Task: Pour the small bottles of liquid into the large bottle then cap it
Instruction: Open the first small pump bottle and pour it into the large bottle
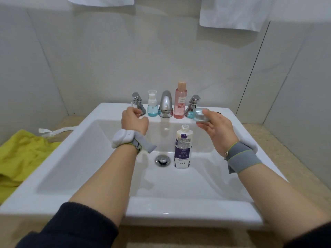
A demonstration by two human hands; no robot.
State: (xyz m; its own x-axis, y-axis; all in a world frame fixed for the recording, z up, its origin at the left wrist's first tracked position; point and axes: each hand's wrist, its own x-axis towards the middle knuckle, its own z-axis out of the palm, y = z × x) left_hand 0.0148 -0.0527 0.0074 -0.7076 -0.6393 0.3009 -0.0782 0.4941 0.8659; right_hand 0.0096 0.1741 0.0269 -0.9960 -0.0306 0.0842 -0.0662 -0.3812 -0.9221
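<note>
I count three small bottles and one large bottle. From the left: a yellow cloth (pixel 23 154) lies on the table (pixel 293 154) beside the white sink (pixel 75 158). My left hand (pixel 134 120) is over the back rim of the sink, fingers curled; it seems to pinch something small and clear, but I cannot tell what it is. Behind it stands a small blue bottle (pixel 152 103) with a clear cap, then the tap (pixel 166 104), then a pink bottle (pixel 180 101) with a white label; the writing is too small to read. The large bottle (pixel 183 147) stands upright in the basin, open at the top, beside the drain (pixel 162 160). Its white and purple label has print that I cannot read. My right hand (pixel 216 129) holds the third small bottle (pixel 199 115), blue and clear, lying sideways in the grip. This bottle is above the large bottle and a little to the right of it, not touching it.
</note>
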